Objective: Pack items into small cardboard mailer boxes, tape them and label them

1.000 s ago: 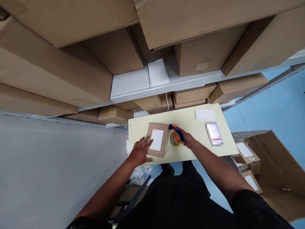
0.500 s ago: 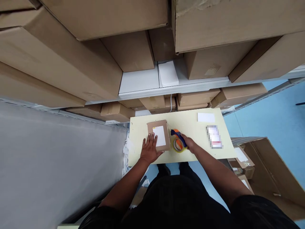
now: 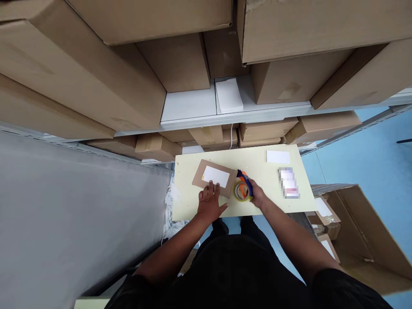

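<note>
A small brown cardboard box [image 3: 215,177] with a white label on top lies on a pale yellow table [image 3: 257,205]. My left hand [image 3: 210,203] rests on the box's near edge with its fingers spread flat. Just right of the box, my right hand [image 3: 256,194] grips a tape dispenser [image 3: 242,188] with a blue and orange handle and a roll of clear tape. The dispenser sits against the box's right end.
A white slip [image 3: 278,156] and a printed paper [image 3: 289,183] lie on the table's right part. Shelves stacked with large cardboard boxes [image 3: 80,81] rise behind the table. An open carton [image 3: 360,231] with small labelled boxes stands on the blue floor at right.
The box has been turned so its long side now runs left to right. My left hand shifted from its left side to its near edge. The dispenser stayed beside the box.
</note>
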`<state>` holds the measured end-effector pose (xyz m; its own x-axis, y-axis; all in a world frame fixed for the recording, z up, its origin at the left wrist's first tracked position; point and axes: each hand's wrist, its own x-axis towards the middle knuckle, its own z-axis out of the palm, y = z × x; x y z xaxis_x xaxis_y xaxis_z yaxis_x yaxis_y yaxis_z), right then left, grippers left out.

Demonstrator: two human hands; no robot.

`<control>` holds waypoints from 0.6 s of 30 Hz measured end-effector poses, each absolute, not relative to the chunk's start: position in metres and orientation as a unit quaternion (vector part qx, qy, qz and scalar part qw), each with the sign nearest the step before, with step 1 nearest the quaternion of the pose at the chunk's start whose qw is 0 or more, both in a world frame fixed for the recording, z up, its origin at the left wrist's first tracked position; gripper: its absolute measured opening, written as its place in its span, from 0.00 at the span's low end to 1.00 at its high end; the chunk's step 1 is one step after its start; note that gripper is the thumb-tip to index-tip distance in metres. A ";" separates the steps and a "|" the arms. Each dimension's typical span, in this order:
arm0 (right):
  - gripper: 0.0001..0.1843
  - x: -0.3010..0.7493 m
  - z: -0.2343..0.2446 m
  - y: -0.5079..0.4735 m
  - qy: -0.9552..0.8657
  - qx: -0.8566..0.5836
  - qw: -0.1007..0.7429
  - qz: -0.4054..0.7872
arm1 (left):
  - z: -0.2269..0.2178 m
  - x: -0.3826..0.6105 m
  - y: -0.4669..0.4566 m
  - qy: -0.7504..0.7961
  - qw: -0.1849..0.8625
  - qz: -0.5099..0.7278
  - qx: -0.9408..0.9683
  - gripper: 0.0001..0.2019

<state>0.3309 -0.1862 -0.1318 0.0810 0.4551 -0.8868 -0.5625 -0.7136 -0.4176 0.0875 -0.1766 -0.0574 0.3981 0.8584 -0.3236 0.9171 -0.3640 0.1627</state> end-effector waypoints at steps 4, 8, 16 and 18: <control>0.23 0.361 -0.123 -0.120 -0.024 -0.642 0.322 0.695 | -0.051 0.059 -0.155 0.455 0.167 -0.096 0.869 0.45; 0.23 0.362 -0.127 -0.092 -0.090 -0.663 0.261 0.696 | -0.056 0.048 -0.134 0.510 0.130 -0.077 0.847 0.42; 0.30 0.338 -0.144 -0.206 -0.054 -0.670 0.328 0.663 | -0.067 0.059 -0.140 0.553 0.130 -0.060 0.821 0.40; 0.31 0.315 -0.146 -0.249 -0.023 -0.654 0.347 0.672 | -0.068 0.063 -0.143 0.556 0.127 -0.055 0.820 0.40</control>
